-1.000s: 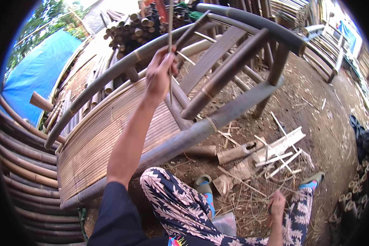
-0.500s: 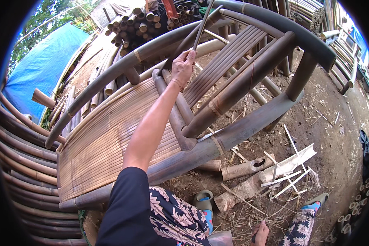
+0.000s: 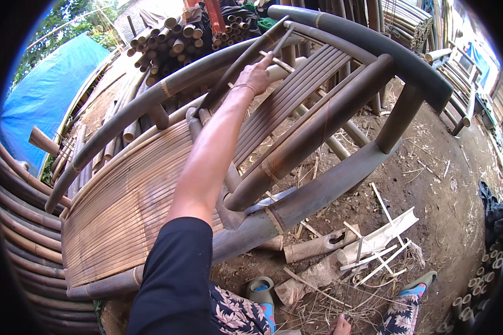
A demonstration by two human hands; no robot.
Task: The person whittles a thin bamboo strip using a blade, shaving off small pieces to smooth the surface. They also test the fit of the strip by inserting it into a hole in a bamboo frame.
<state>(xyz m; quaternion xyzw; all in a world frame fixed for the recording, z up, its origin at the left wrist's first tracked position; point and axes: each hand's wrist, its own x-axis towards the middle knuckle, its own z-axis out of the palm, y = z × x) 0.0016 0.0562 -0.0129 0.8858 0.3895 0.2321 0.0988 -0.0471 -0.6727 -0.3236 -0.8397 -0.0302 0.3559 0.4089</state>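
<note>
My left hand (image 3: 256, 76) reaches far out over a large bamboo bench (image 3: 151, 184) lying on its side. Its fingers are closed on a thin bamboo strip (image 3: 284, 39) that points up and away, level with the bench's dark curved rail (image 3: 374, 47). The hand hovers over the row of narrow dark slats (image 3: 296, 95) of the backrest. Only the tip of my right hand (image 3: 341, 325) shows at the lower edge, near my patterned trouser leg, and its grip is hidden.
Cut bamboo offcuts and split pieces (image 3: 363, 245) litter the dirt by my sandalled feet (image 3: 261, 293). Stacked bamboo poles (image 3: 167, 39) lie beyond the bench, more curved poles (image 3: 17, 223) at the left, and a blue tarp (image 3: 44, 95) at the far left.
My left hand has moved farther out and to the right along the backrest slats, still holding the strip. My right hand has dropped to the lower edge of the view.
</note>
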